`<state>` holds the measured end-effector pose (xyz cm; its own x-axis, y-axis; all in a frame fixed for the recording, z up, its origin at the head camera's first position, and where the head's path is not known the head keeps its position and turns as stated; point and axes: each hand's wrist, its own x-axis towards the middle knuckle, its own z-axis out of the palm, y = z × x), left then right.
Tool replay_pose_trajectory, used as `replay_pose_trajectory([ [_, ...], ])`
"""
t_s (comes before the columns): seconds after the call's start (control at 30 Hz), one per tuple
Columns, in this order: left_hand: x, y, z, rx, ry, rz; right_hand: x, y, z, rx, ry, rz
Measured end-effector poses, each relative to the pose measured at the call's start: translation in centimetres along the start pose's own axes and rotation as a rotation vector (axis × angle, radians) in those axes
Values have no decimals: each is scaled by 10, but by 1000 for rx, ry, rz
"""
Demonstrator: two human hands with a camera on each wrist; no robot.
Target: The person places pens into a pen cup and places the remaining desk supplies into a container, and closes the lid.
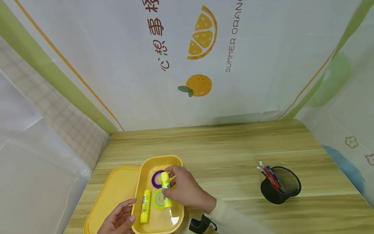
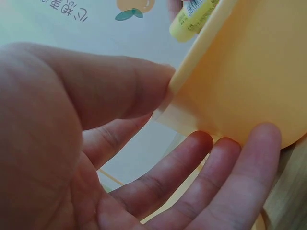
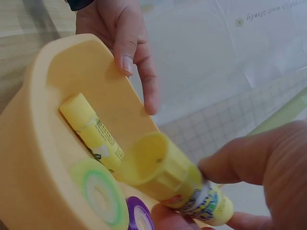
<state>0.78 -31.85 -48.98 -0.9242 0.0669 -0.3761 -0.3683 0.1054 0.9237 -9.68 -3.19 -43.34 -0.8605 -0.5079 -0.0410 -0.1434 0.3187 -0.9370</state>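
Note:
My right hand (image 1: 187, 185) pinches a yellow glue stick (image 1: 165, 187) between thumb and fingers, over a yellow plastic box (image 1: 161, 158). In the right wrist view, this glue stick (image 3: 192, 194) is tilted, its hollow end facing the camera. A second glue stick (image 1: 145, 206) lies along the left side inside the box. Also in there are a purple tape roll (image 1: 156, 179) and a green tape roll (image 1: 158, 201), the latter partly covered by the held stick. With fingers fairly straight, my left hand (image 1: 118, 219) touches the box's left side, thumb (image 2: 144, 88) at the rim and fingertips along the outer wall.
A flat yellow lid (image 1: 112, 191) lies on the wooden table (image 1: 222, 156), partly behind the left side of the box. To the right stands a black mesh pen holder (image 1: 276, 191) with several pens (image 1: 270, 177) leaning in it. A printed cloth (image 1: 140, 94) hangs behind the table.

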Motion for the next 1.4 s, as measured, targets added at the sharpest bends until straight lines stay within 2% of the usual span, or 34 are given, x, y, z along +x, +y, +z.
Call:
replay_pose_trajectory([
  [0.23, 2, -2, 1, 40, 36, 5, 5, -5, 7, -67, -105, 31],
  [0.4, 4, -2, 1, 68, 68, -24, 11, -9, 12, -175, -146, 13],
  [0.53, 4, -3, 2, 80, 85, -35, 13, -10, 17, -258, -170, 9],
  [0.7, 5, -4, 1, 69, 80, -32, 16, -11, 21, -367, -159, 2],
  [0.8, 5, -4, 0, 67, 79, -29, 16, -12, 23, -369, -157, 16],
  [1.0, 5, -4, 4, 90, 128, -40, 16, -13, 27, -362, -157, 44],
  [1.23, 5, -3, 4, 94, 111, -35, 17, -12, 29, -392, -144, 60],
  [1.4, 5, -3, 7, 99, 145, -45, 18, -12, 30, -402, -135, 55],
])
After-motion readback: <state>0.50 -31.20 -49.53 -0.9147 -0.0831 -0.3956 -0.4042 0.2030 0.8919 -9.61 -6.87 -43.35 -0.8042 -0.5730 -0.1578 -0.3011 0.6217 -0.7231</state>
